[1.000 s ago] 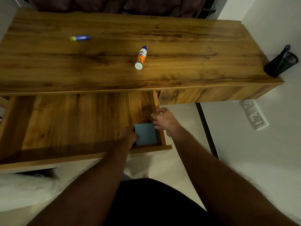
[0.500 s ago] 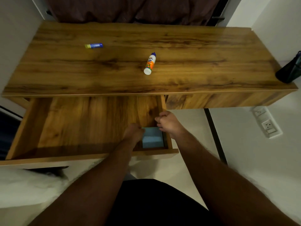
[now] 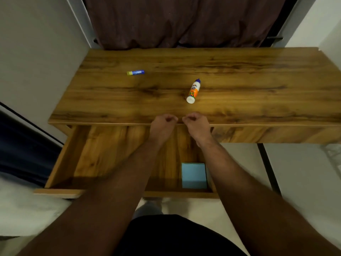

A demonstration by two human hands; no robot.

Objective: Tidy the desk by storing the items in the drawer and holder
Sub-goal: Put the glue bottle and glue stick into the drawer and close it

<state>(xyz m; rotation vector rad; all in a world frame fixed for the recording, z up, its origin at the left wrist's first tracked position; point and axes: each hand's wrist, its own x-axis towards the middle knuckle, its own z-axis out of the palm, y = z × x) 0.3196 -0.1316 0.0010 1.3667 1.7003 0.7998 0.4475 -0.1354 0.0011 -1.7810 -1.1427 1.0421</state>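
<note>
Up and out of the drawer (image 3: 60, 163) come both hands, left hand (image 3: 162, 126) and right hand (image 3: 197, 126) curled, empty; blue sticky-note pad (image 3: 193, 175) stowed at 5 o'clock; glue bottle (image 3: 193, 91) waiting at 12.

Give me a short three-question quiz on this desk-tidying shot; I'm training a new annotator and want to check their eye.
1. True or false: the blue notepad lies inside the open drawer.
2. Which item lies nearer the hands: A) the glue bottle or B) the glue stick?
3. What does the left hand or the right hand hold?

Key:
1. True, in its front right corner.
2. A.
3. Nothing; both are curled and empty at the front edge of the desk.
</note>
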